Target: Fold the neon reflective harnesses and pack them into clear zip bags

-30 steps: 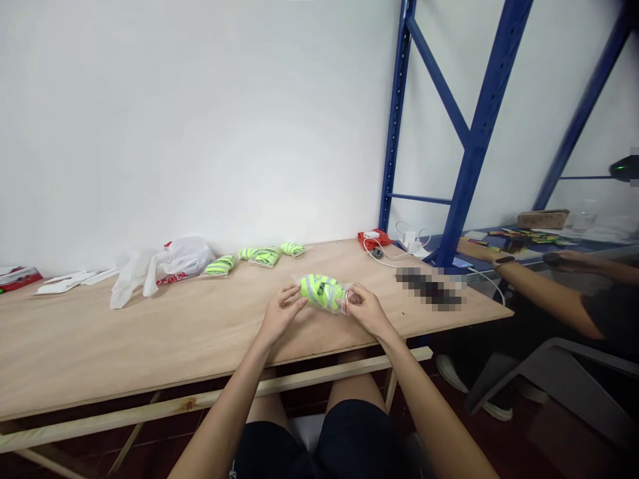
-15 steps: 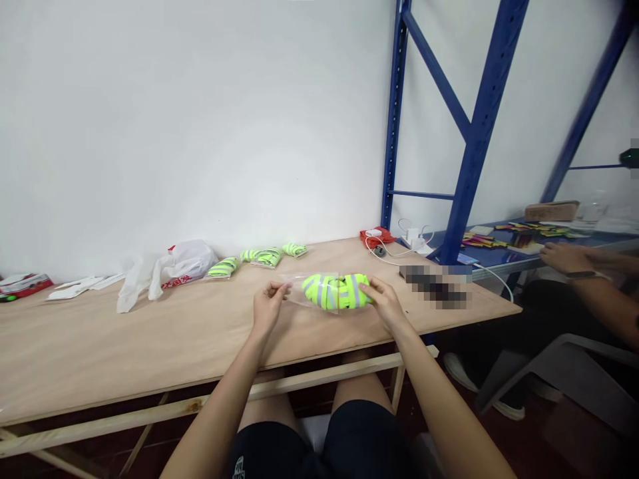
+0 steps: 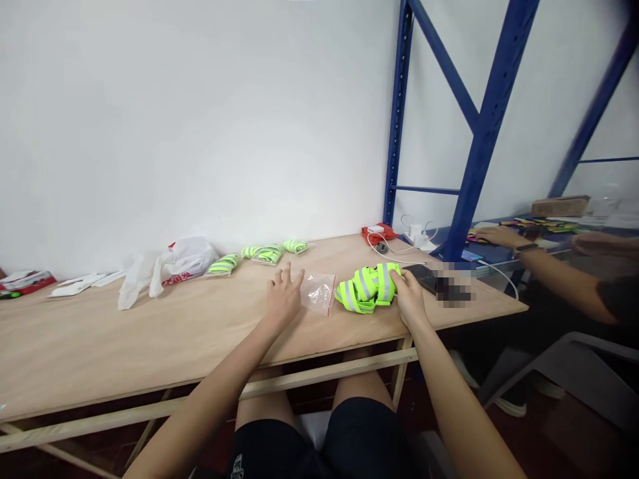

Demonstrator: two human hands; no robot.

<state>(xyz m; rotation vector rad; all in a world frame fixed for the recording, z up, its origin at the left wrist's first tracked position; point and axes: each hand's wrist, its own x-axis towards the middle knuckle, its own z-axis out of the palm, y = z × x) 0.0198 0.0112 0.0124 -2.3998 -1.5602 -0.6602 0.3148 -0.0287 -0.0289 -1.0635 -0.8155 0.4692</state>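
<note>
My right hand [image 3: 410, 293] grips the right end of a bundle of fluorescent yellow straps with silver reflective stripes [image 3: 367, 289], held low over the wooden table [image 3: 200, 339]. Flat on the wood, just left of the bundle, lies a clear plastic zip bag [image 3: 318, 294] with a red line along its right edge. Fingers spread, my left hand [image 3: 285, 293] is at the bag's left side and holds nothing; whether it touches the bag I cannot tell. The bundle is outside the bag.
Several bagged yellow bundles [image 3: 267, 253] lie near the wall, beside a white plastic bag [image 3: 187, 259]. A dark, partly blurred object [image 3: 424, 276] and white cables [image 3: 394, 256] are at the right. Beyond the blue rack post [image 3: 479, 146], another person's hand [image 3: 499, 235] reaches over a blue table.
The yellow strap bundle has come out of the clear bag and moved right with my right hand. My left hand has let go of the bag and opened; the bag now lies on the table.
</note>
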